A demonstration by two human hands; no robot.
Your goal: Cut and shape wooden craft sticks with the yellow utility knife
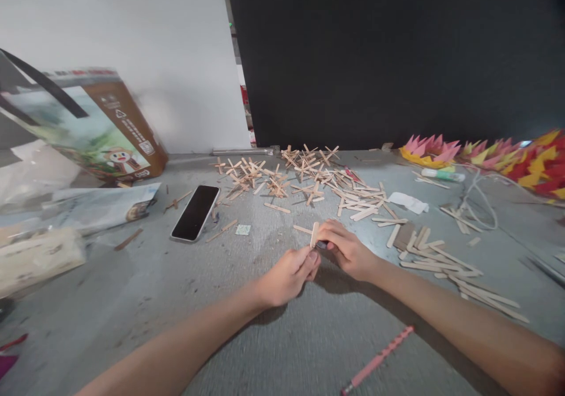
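Note:
My left hand point(291, 273) is closed in a pinch around the lower end of a pale wooden craft stick point(315, 235), which stands nearly upright. My right hand point(346, 248) comes in from the other side with bent fingers and grips a small dark object point(322, 245), mostly hidden, right beside that stick. Another craft stick point(302, 229) shows just left of the upright one; whether they touch, I cannot tell. Beyond my hands lies a pile of crossed craft sticks point(276, 184). Loose craft sticks point(435, 259) are spread to the right of my right hand.
A phone point(195, 213) lies to the left, near a printed bag point(128, 131) and plastic packaging point(44, 255). A pink twisted pencil point(377, 360) rests in front. Paper flowers point(430, 150), a glue stick point(436, 175) and a white cable point(470, 196) are at the right.

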